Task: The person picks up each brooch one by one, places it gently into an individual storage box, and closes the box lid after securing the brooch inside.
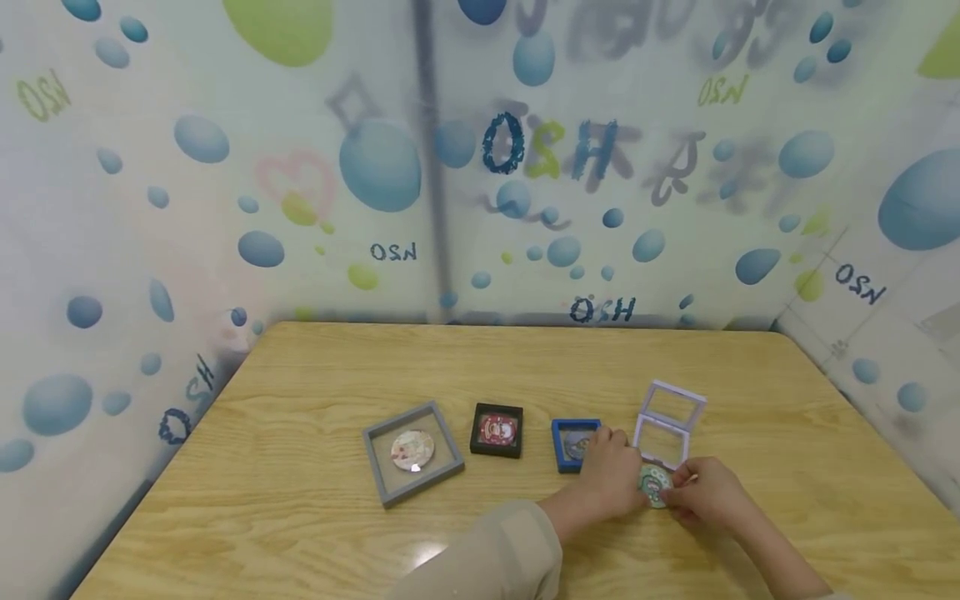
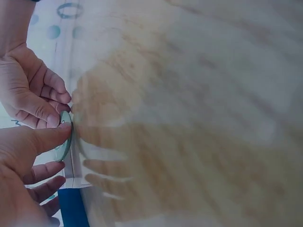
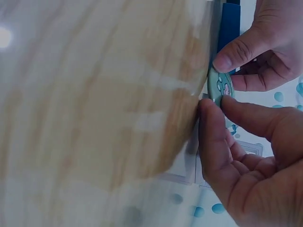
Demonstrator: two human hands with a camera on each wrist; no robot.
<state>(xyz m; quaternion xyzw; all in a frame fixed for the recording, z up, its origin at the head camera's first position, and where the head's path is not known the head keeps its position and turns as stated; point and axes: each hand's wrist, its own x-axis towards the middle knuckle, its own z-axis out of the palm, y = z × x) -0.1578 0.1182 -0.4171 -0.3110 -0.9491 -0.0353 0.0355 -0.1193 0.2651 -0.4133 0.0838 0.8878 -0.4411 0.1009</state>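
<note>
A round pale-green badge (image 1: 654, 485) with a printed picture is held by both hands low over the table. My left hand (image 1: 611, 473) pinches its left edge, the thumb lying on the badge face in the left wrist view. From the other side, my right hand (image 1: 708, 493) grips the edge between thumb and index finger, as the right wrist view shows. Just beyond the badge lies a lilac display frame (image 1: 666, 423), hinged wide with its two halves spread. A blue frame (image 1: 559, 450) holding a dark round badge (image 1: 576, 445) is partly hidden behind my left hand.
Left of the blue frame, a black frame (image 1: 495, 451) contains a red badge (image 1: 498, 429). Farther left, a larger grey frame (image 1: 374, 468) sits turned at an angle around a pale badge (image 1: 412, 451). The wooden table (image 1: 315, 375) meets a printed curtain (image 1: 480, 250) behind.
</note>
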